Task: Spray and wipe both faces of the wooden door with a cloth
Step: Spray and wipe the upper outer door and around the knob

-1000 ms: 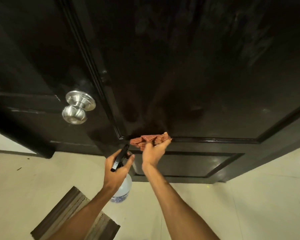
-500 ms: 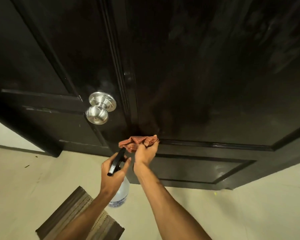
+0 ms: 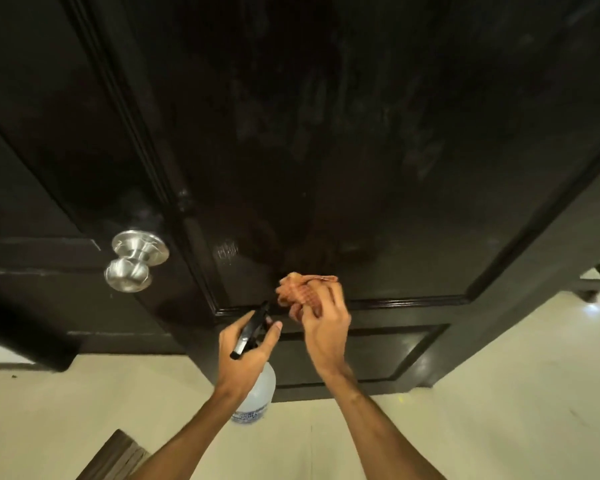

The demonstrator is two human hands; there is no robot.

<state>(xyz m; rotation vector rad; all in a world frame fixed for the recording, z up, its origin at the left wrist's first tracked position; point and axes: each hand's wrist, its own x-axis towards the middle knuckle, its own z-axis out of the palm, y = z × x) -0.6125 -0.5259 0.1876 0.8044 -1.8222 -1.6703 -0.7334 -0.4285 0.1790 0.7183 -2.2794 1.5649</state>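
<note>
The dark glossy wooden door point(image 3: 361, 150) fills the upper view, its large panel streaked with smears. My right hand point(image 3: 323, 327) grips a bunched orange checked cloth point(image 3: 300, 289) against the bottom edge of that panel, just above the moulding. My left hand point(image 3: 246, 355) holds a clear spray bottle point(image 3: 257, 400) by its black trigger head point(image 3: 252, 327), just left of and below the cloth, its nozzle pointing towards the door.
A silver round doorknob point(image 3: 134, 259) sticks out at the left. Pale tiled floor point(image 3: 499, 393) lies below the door. A striped mat corner point(image 3: 115, 459) shows at the bottom left. A dark furniture leg point(image 3: 593, 289) appears at the far right.
My right hand has slid the cloth sideways along the lower edge of the panel and bunched it more tightly. The left hand has kept the bottle beside it.
</note>
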